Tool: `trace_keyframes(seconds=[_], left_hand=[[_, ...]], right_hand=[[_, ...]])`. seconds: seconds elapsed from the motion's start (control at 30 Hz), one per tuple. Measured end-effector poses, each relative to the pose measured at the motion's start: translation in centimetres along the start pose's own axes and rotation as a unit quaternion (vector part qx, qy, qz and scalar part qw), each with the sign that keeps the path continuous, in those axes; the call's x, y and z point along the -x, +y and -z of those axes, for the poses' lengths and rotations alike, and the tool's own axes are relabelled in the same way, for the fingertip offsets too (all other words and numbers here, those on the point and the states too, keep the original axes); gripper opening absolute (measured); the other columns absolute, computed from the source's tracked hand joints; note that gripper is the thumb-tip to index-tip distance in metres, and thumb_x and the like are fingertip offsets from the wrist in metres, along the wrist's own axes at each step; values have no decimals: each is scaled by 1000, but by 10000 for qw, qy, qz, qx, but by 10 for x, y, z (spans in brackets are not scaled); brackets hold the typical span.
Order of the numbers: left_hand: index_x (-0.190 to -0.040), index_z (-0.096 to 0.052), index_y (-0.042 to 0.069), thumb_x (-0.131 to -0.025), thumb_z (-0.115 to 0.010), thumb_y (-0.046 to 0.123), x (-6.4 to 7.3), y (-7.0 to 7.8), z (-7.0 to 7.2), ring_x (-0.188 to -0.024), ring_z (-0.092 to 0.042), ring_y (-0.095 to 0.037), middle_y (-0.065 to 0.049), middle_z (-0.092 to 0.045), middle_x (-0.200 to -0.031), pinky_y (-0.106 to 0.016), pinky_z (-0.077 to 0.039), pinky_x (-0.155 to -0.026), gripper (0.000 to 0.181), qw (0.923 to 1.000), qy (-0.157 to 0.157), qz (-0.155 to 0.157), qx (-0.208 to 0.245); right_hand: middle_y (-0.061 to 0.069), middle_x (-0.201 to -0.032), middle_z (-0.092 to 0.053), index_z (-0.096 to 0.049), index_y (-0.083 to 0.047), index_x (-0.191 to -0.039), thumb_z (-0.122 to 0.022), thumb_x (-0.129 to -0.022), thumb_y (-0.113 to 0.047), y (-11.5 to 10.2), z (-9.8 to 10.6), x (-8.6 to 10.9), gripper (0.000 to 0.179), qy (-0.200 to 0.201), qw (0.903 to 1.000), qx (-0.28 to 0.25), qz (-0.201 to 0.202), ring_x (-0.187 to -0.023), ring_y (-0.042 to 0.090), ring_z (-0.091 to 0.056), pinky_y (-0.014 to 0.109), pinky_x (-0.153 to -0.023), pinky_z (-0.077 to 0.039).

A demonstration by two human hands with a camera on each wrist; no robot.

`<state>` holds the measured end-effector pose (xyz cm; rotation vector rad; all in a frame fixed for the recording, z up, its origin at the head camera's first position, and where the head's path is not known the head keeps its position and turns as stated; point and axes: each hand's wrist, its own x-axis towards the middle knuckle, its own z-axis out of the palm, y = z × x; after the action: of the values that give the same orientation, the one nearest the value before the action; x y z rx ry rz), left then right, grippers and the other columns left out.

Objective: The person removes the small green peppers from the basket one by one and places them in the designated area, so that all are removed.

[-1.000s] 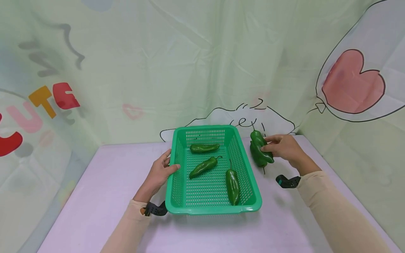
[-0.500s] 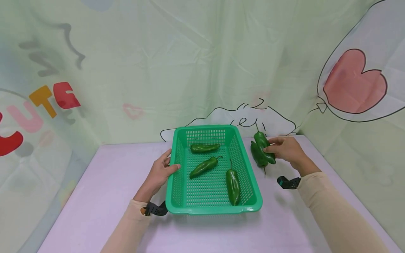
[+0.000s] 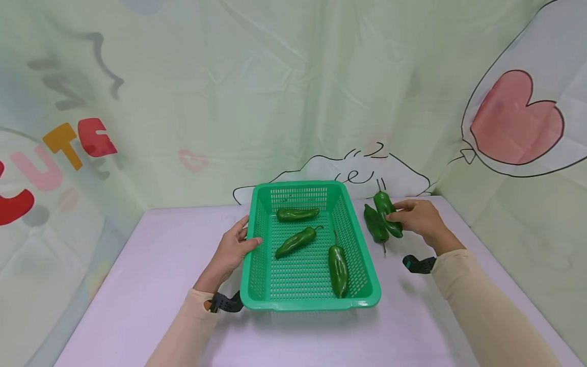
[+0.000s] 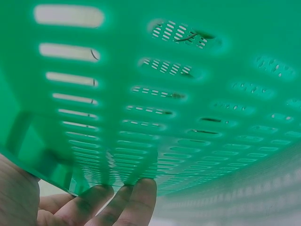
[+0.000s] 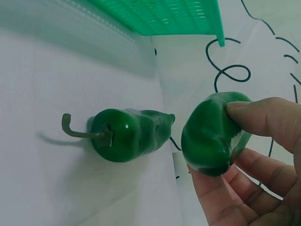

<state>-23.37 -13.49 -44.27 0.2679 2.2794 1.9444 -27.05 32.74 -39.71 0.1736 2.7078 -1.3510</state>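
Observation:
A green plastic basket point(image 3: 293, 306) stands mid-table with three green peppers inside: one at the back point(image 3: 298, 214), one in the middle point(image 3: 295, 242), one at the front right point(image 3: 338, 271). My left hand point(image 3: 231, 250) grips its left side, thumb over the rim; the left wrist view shows fingertips point(image 4: 143, 190) against the slotted outer wall. Right of the basket, my right hand point(image 3: 415, 219) pinches a green pepper point(image 5: 211, 134) between thumb and fingers, stem pointing away in the head view. Beside it another green pepper point(image 5: 134, 134) lies on the table, its stem toward me.
The basket and peppers are on a pale lilac table point(image 3: 183, 265). A printed light-green curtain point(image 3: 206, 102) hangs behind the table and along both sides. Dark wrist straps with camera mounts point(image 3: 418, 264) sit at the sleeve ends.
My right hand has shifted slightly right with its pepper, so a gap now shows between it and the pepper on the table. The left hand and the basket have stayed put.

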Motion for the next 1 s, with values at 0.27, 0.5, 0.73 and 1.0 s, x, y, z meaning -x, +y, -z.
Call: trace_keyframes(seconds=[0.27, 0.5, 0.73, 1.0], left_hand=[[-168, -18, 9, -100, -66, 8, 0, 0, -1, -123, -66, -33, -23, -55, -150, -38, -58, -94, 83, 10000, 36, 50, -7], [-168, -18, 9, -100, -66, 9, 0, -1, -1, -123, -66, -33, -23, -55, -151, -38, -57, -94, 83, 10000, 32, 48, -18], [-168, -18, 9, -100, -66, 9, -1, -2, 0, -126, -64, -36, -22, -54, -152, -39, -57, -96, 83, 10000, 35, 27, -16], [-168, -19, 10, -100, -66, 9, -1, 0, -1, -124, -65, -33, -21, -55, -151, -40, -57, -95, 82, 9999, 80, 81, -36]], right_hand=[[28, -135, -60, -52, 11, -144, -72, -98, -25, 5, 1, -3, 62, 27, 10000, 18, -86, -92, 14, -68, 36, -88, -60], [29, -136, -58, -51, 10, -146, -70, -99, -27, 13, 1, -8, 63, 2, 9997, 7, -224, -99, 19, -69, 46, -97, -57], [29, -136, -57, -50, 10, -146, -69, -100, -28, 19, 0, -12, 63, 38, 9994, 5, -332, -104, 24, -68, 49, -99, -56], [30, -138, -56, -51, 9, -146, -68, -100, -29, 29, -1, -18, 62, 32, 9988, 19, -494, -110, 31, -66, 48, -98, -55]])
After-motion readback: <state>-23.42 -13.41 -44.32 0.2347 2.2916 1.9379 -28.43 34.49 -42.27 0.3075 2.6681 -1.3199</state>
